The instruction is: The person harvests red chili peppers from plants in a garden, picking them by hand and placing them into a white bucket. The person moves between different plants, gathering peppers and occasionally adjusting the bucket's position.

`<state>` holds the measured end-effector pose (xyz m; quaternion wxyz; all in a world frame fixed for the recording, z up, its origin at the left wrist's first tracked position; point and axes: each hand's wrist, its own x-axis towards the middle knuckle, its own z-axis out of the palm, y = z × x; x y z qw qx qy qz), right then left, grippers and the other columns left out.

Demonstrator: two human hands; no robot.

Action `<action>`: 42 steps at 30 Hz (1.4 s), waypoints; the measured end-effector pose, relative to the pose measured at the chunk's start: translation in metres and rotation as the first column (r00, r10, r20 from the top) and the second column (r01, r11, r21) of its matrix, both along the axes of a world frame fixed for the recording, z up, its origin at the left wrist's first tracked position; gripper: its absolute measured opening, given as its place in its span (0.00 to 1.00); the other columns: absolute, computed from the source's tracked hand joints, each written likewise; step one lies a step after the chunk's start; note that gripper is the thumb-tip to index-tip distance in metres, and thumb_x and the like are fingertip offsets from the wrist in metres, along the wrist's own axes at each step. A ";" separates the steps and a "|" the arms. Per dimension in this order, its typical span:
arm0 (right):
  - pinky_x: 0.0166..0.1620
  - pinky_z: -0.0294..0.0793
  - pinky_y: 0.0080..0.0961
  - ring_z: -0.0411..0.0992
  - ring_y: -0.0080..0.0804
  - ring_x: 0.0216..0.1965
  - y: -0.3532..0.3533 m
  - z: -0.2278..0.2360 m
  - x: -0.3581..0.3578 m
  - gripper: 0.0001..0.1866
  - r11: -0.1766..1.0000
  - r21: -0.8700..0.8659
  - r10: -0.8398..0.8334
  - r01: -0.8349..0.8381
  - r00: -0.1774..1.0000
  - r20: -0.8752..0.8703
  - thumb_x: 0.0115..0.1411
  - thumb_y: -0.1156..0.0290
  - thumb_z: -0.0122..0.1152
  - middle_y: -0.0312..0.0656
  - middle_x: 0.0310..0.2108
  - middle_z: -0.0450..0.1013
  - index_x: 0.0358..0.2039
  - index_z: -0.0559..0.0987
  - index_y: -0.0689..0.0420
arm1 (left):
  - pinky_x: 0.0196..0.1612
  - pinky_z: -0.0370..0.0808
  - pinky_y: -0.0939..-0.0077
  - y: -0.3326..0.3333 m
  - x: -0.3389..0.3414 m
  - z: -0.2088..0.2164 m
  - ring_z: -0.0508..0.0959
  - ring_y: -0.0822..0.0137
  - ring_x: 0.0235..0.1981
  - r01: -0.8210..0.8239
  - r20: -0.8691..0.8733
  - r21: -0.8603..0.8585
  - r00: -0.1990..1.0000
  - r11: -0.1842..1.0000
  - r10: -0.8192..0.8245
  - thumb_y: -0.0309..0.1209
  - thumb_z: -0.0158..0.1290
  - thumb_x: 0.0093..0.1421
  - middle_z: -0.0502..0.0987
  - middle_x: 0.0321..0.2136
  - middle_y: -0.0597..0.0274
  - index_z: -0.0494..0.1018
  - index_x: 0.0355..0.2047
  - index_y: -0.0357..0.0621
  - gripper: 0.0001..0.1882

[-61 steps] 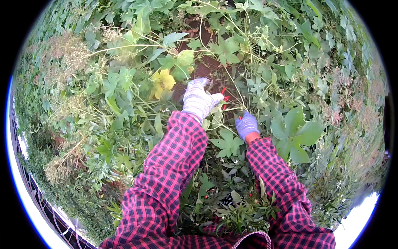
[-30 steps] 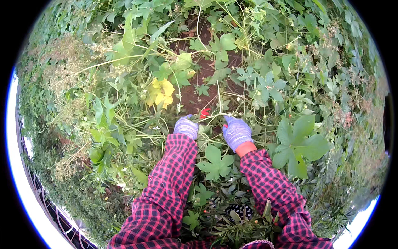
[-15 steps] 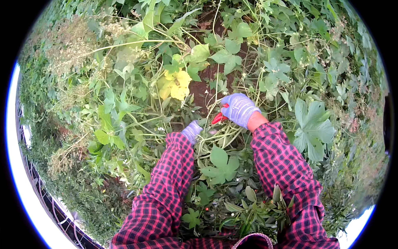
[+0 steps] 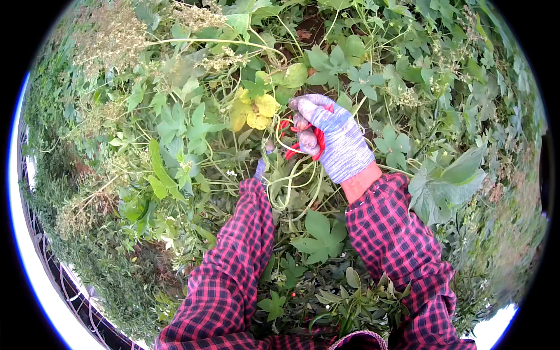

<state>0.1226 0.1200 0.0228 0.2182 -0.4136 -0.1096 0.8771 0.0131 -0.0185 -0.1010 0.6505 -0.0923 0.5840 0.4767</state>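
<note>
My right hand (image 4: 326, 137), in a purple-and-white knit glove with dirty fingertips, is raised among the vines with its fingers curled inward. They close round a red-handled tool (image 4: 318, 143), whose working end I cannot make out. Pale green vine stems (image 4: 287, 185) loop beside and below that hand. Lower and to the left, my left hand (image 4: 261, 168) reaches into the foliage in a similar glove. Leaves and stems hide most of its fingers. A yellow leaf (image 4: 261, 111) stands just above and left of the hands.
Dense green vines surround both arms. A broad lobed leaf (image 4: 319, 238) lies between my forearms, and another large leaf (image 4: 446, 184) is beside the right sleeve. Dry, brownish flower heads (image 4: 111, 38) stand at the far left. A woven rim (image 4: 359, 337) shows at the bottom edge.
My right hand has lifted and turned so that its curled fingers show, with the red handles and stems beside them. The left hand has moved slightly farther forward into the leaves.
</note>
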 end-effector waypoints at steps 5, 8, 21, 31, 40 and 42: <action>0.16 0.58 0.16 0.61 0.19 0.14 0.035 0.068 -0.043 0.12 0.945 0.321 0.020 0.057 0.973 -0.231 0.58 0.68 0.51 0.35 0.21 0.68 0.39 0.72 0.63 | 0.43 0.69 0.68 0.000 0.013 0.001 0.72 0.62 0.39 -0.034 -0.134 -0.058 0.991 0.998 0.026 0.44 0.53 0.50 0.73 0.40 0.55 0.66 0.49 0.44 0.27; 0.15 0.57 0.16 0.62 0.18 0.13 0.026 0.056 -0.057 0.09 0.978 0.178 0.127 -0.105 0.985 -0.115 0.56 0.70 0.53 0.34 0.19 0.68 0.34 0.73 0.62 | 0.42 0.69 0.69 0.001 0.021 -0.010 0.72 0.62 0.38 -0.038 -0.160 -0.067 0.987 0.997 0.027 0.44 0.53 0.51 0.73 0.39 0.55 0.66 0.49 0.43 0.28; 0.13 0.57 0.15 0.59 0.17 0.11 -0.072 -0.071 0.031 0.10 0.974 -0.202 0.191 -0.105 0.860 0.473 0.50 0.65 0.63 0.30 0.15 0.64 0.28 0.73 0.55 | 0.40 0.68 0.70 -0.048 0.036 -0.085 0.71 0.65 0.36 0.156 -0.108 0.030 0.982 0.987 -0.152 0.47 0.54 0.52 0.73 0.38 0.56 0.65 0.49 0.40 0.30; 0.18 0.61 0.12 0.64 0.18 0.17 -0.085 -0.074 0.047 0.08 1.000 -0.022 -0.008 0.020 0.900 0.435 0.53 0.71 0.59 0.36 0.24 0.72 0.32 0.73 0.59 | 0.35 0.72 0.78 -0.028 0.034 -0.026 0.75 0.71 0.31 -0.102 -0.057 -0.131 0.994 0.986 0.095 0.42 0.52 0.56 0.76 0.32 0.64 0.70 0.42 0.42 0.19; 0.14 0.56 0.10 0.62 0.19 0.15 -0.084 -0.077 0.066 0.07 0.954 -0.298 0.010 -0.011 1.000 -0.005 0.54 0.70 0.58 0.44 0.28 0.71 0.27 0.70 0.57 | 0.36 0.73 0.77 -0.030 0.025 -0.011 0.75 0.70 0.31 -0.042 0.065 -0.032 0.997 0.999 0.044 0.45 0.51 0.56 0.76 0.33 0.63 0.70 0.42 0.42 0.22; 0.14 0.58 0.11 0.63 0.19 0.15 -0.080 -0.075 0.065 0.06 0.954 -0.298 0.053 -0.032 0.997 0.064 0.53 0.71 0.58 0.42 0.25 0.71 0.28 0.71 0.58 | 0.35 0.73 0.76 -0.024 0.024 -0.002 0.75 0.70 0.32 -0.034 0.105 -0.039 0.994 0.999 0.038 0.48 0.50 0.55 0.74 0.35 0.62 0.69 0.44 0.42 0.24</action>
